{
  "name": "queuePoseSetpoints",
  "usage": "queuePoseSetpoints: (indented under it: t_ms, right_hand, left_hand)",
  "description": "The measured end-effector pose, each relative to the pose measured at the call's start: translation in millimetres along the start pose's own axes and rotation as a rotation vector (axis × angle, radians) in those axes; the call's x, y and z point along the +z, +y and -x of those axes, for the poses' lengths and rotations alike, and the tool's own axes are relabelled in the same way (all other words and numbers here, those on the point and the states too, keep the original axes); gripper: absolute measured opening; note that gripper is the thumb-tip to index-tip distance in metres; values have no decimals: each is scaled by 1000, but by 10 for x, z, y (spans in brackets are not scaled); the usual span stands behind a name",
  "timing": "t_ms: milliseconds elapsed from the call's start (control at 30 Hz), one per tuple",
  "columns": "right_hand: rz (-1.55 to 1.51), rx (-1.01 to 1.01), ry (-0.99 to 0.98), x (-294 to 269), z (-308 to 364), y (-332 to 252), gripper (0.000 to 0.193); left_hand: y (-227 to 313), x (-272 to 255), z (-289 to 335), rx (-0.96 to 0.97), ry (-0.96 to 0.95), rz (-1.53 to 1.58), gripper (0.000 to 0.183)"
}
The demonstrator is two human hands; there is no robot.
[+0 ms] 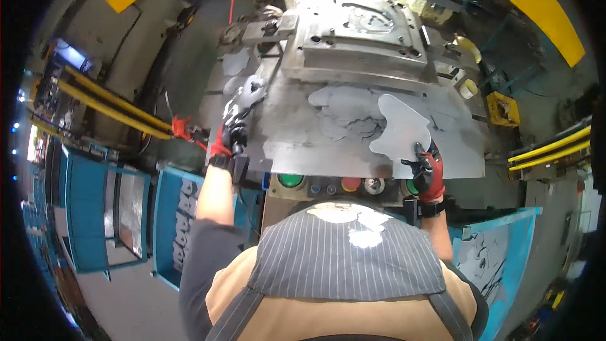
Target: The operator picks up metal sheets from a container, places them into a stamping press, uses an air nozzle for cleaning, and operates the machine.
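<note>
My right hand (428, 172), in a red and black glove, pinches the lower edge of a flat grey sheet-metal blank (402, 127) with a wavy outline. The blank is held tilted above the steel table (284, 123). My left hand (235, 131), gloved the same way, is closed around the near end of a small shiny metal part (250, 93) at the table's left side. Its fingers are partly hidden by glare and the part. Beyond both hands sits a heavy steel die (360, 31) with a shaped recess on top.
More flat blanks (347, 107) lie in the middle of the table. A control panel (331, 186) with coloured buttons runs along the near edge. Blue bins (165, 227) with metal parts stand at the left, another blue bin (529, 233) at the right. Yellow guards (555, 19) frame the press.
</note>
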State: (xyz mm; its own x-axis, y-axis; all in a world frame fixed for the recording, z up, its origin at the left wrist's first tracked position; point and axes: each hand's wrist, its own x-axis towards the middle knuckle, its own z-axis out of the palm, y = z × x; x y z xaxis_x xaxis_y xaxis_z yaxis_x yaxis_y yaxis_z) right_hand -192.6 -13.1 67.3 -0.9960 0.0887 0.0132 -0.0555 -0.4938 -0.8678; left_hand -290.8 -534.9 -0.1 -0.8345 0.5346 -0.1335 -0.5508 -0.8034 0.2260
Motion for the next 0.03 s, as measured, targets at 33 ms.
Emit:
queuePoseSetpoints:
  t_ms: [33]
  right_hand:
    - [-20, -29, -2, -59, -122, -60, 38]
  left_hand:
    - [43, 93, -197, -26, -22, -13, 38]
